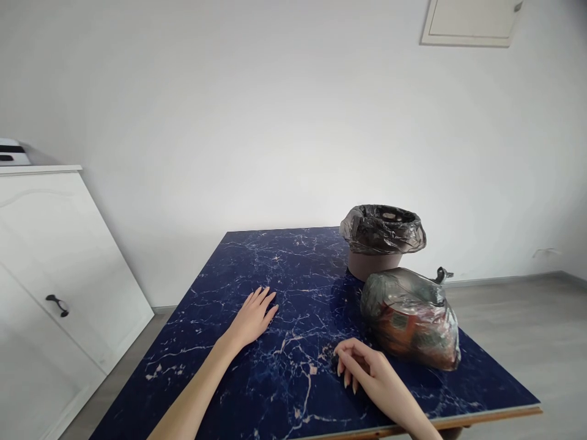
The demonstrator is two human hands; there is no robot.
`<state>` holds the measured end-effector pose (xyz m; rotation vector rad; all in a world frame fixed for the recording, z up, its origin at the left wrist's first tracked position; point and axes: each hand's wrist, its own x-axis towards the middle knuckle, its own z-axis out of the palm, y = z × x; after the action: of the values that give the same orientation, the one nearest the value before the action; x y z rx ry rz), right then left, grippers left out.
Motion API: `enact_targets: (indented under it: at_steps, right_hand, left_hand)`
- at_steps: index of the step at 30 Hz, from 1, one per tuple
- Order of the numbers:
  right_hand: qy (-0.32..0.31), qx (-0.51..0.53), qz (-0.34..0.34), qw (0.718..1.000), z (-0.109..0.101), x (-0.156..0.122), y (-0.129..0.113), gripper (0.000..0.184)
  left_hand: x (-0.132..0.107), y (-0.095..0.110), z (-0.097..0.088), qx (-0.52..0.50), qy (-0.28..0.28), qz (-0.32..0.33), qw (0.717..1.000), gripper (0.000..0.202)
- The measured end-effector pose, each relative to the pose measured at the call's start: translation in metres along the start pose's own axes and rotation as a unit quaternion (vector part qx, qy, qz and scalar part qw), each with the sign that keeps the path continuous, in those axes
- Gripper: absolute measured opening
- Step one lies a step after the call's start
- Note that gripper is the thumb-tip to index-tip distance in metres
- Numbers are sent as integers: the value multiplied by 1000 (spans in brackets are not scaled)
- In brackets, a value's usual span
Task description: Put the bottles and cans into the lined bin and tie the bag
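My left hand (256,316) lies palm down on the dark blue marble-patterned table (275,256), its fingers stretched out and holding nothing. Near the front edge, my right hand (360,365) rests loosely on the same surface. Its fingers are half curled and slightly apart, and no object shows in them. Just beyond the right hand sits a knotted translucent dark plastic bag (413,318) with reddish and greenish contents that I cannot make out. Behind the bag stands a brownish bin (372,264), lined with a black bin bag (387,235) folded over its rim.
A white cabinet (59,256) with a dark handle (57,304) stands to the left, a white device (13,151) on top. A pale wall (275,122) rises behind the table. Grey flooring (527,318) shows at the right, and a white wall panel (472,18) is at upper right.
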<state>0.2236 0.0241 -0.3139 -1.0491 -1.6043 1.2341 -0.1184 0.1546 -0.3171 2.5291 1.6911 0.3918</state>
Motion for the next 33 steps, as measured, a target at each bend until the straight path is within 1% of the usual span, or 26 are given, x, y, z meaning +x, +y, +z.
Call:
enact_targets:
  at_steps: [6, 14, 20, 33]
  right_hand:
    - [0, -1, 0, 1000, -1, 0, 1, 50]
    - [-10, -5, -2, 1000, -2, 0, 2, 49]
    - [-3, -7, -2, 1000, -1, -1, 0, 49]
    - [6, 18, -9, 1000, -1, -2, 0, 47]
  left_hand:
    - [0, -3, 3, 0, 9, 2, 1000, 67]
    - [0, -1, 2, 0, 7, 1, 1000, 69]
    - [0, -2, 2, -2, 9, 2, 1000, 67]
    - [-2, 6, -6, -4, -8, -7, 1000, 72]
